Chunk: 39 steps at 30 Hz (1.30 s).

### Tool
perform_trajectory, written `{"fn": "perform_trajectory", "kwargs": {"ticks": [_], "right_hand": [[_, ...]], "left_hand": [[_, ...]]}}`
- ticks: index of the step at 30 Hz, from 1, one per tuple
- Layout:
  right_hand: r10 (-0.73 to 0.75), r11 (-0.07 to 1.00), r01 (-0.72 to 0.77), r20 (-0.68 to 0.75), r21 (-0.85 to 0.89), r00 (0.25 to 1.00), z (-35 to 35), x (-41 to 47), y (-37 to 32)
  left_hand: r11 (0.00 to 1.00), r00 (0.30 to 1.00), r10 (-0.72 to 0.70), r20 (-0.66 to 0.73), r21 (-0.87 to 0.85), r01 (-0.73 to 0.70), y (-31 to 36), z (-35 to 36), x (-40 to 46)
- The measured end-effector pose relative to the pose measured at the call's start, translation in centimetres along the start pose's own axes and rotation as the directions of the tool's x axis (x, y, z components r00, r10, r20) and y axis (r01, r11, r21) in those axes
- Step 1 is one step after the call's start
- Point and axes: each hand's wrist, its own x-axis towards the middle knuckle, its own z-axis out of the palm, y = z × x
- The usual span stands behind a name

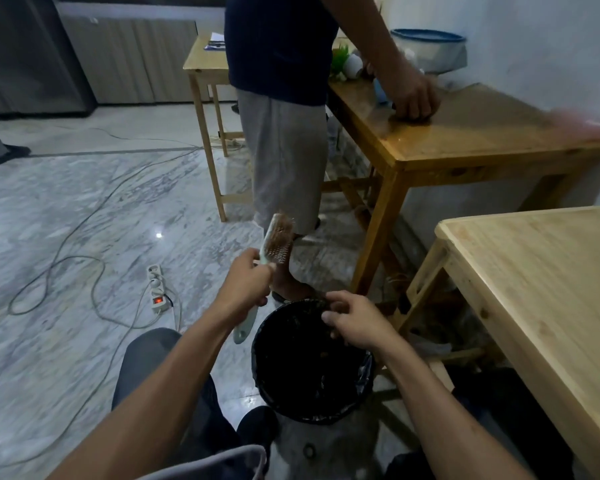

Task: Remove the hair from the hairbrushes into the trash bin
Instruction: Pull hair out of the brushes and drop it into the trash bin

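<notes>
Head view shows one hairbrush (274, 251) clenched in the left hand (246, 285) at 11 o'clock of one trash bin (312, 365). Right hand (354, 320) hovers over the bin's rim at 1 o'clock, fingers curled; whether they pinch hair, I cannot tell.

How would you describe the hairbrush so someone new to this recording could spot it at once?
Start at the black-lined trash bin on the marble floor, low in the middle of the view. Just left of its rim, the left hand holds the hairbrush tilted, head up. It is the only pale green thing here, and reddish-brown hair is matted among its bristles.
</notes>
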Motion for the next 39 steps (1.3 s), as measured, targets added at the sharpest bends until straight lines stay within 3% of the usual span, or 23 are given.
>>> {"fn": "perform_trajectory", "kwargs": {"ticks": [2,4,8,12,17,21,25,28,31,35,37,39], "right_hand": [[0.048,0.999,-0.048,0.012,0.009,0.999,-0.2,0.0,-0.8],[0.068,0.987,-0.056,-0.083,0.147,0.994,-0.5,-0.1,-1.8],[-0.013,0.947,0.093,-0.249,0.308,0.968,-0.8,0.1,-3.1],[-0.077,0.900,0.175,-0.248,0.400,0.966,-0.4,0.1,-4.8],[-0.001,0.890,0.151,-0.330,0.431,0.944,0.3,1.1,-4.8],[0.054,0.905,0.113,-0.374,0.411,0.926,0.2,0.5,-4.0],[0.092,0.913,0.069,-0.369,0.401,0.925,0.3,0.2,-4.1],[0.120,0.914,0.041,-0.363,0.404,0.924,0.2,0.2,-4.3],[0.104,0.899,0.030,-0.281,0.436,0.954,-0.3,0.3,-4.6],[0.038,0.856,0.083,-0.223,0.511,0.974,-0.2,0.7,-4.6],[0.032,0.848,0.104,-0.245,0.519,0.969,0.1,0.8,-4.3],[0.034,0.865,0.108,-0.272,0.490,0.962,0.4,0.9,-3.8]], "left_hand": [[1.000,0.999,0.011,0.052,0.012,-0.012,0.6,0.1,-0.7],[1.000,0.996,0.012,0.091,0.025,-0.015,1.0,0.2,-1.5],[0.998,0.989,0.056,0.136,0.002,-0.057,1.4,0.9,-2.6],[0.994,0.984,0.110,0.142,0.005,-0.111,0.7,1.8,-2.5],[0.960,0.974,0.228,0.000,0.167,-0.225,-0.6,1.8,-2.3],[0.993,0.989,0.114,-0.094,0.026,-0.112,-1.2,1.1,-1.9],[0.988,0.992,-0.001,-0.130,-0.154,-0.019,-1.3,1.9,-2.0],[0.993,0.982,0.097,-0.163,-0.046,-0.106,-1.5,2.1,-2.1],[0.970,0.967,0.231,-0.109,0.102,-0.221,-1.5,2.2,-2.4],[0.930,0.951,0.295,-0.092,0.258,-0.263,-1.3,3.3,-2.9],[0.936,0.952,0.279,-0.125,0.256,-0.240,-1.6,3.5,-2.8],[0.975,0.969,0.194,-0.153,0.139,-0.173,-2.1,3.4,-2.5]]}}
